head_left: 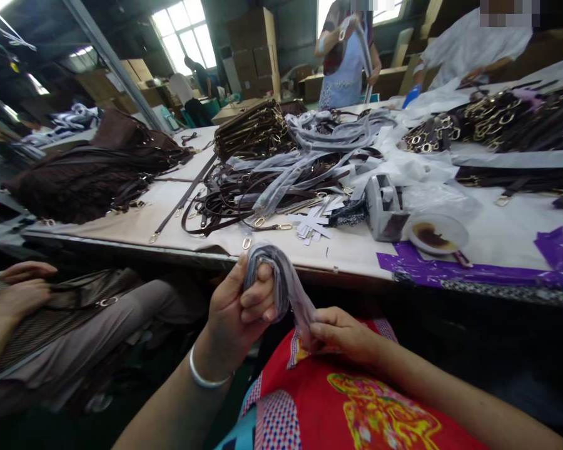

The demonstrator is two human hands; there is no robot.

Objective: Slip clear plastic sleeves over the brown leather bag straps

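My left hand (253,300) is closed around a coiled dark strap (281,278) wrapped in thin translucent plastic. A gold clasp (246,243) sticks out at the top of the coil, above my thumb. From the coil a length of the wrapped strap runs down to the right, where my right hand (335,331) pinches it. Both hands are in front of the table's near edge, above a red apron (356,400). Just beyond them on the table lie loose dark straps (225,209) with gold clasps and a small pile of white paper strips (313,222).
A tape dispenser (383,209) and a bowl of brown liquid (438,233) stand on the right, by purple tape (431,265). A brown heap (94,169) lies at left. Strap bundles (488,122) fill the far right. A seated person's hands (25,287) are close on my left; co-workers stand opposite.
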